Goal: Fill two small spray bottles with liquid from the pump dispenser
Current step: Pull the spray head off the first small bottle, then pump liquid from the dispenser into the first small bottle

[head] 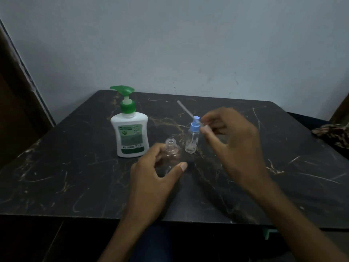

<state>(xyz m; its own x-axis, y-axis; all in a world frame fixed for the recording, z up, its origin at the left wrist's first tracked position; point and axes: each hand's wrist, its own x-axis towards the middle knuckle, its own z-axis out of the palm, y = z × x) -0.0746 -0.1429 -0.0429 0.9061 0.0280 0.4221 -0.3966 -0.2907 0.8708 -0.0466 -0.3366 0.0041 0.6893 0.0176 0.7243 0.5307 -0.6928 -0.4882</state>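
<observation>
The left hand (158, 173) grips the uncapped clear plastic bottle (171, 154) to steady it on the table (75, 167); the right hand (230, 137) pinches the blue spray cap (195, 123), whose clear tube clears the neck for filling.

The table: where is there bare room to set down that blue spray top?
Bare table lies left of the pump dispenser, and right of the right hand toward the patterned cloth. It is crowded in the middle: open bottle in the left hand, capped bottle, spray top.
</observation>
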